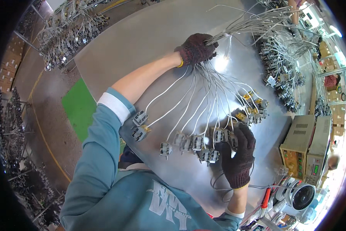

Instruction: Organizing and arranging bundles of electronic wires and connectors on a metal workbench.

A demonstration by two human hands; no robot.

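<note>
My left hand (198, 48), in a dark knitted glove, is closed round a bundle of thin grey-white wires (209, 75) above the metal table (149, 34). Below that fist the wires fan out toward me, each running to a small grey block-shaped electrical part (197, 142). My right hand (238, 156), gloved the same way, has its thumb and fingers about one of these parts (232, 139) in the row. More parts, some with yellow pieces (254, 111), lie just beyond my right fingers. Two wired parts (140, 125) rest at the left near the table's edge.
Another heap of wired parts (282, 77) lies on the far right. Two boxy instruments (300, 134) stand at right, with a small fan (302, 197) and a red-handled tool (266, 198) nearer. Racks of hanging wired parts (70, 34) stand beyond the table's left side.
</note>
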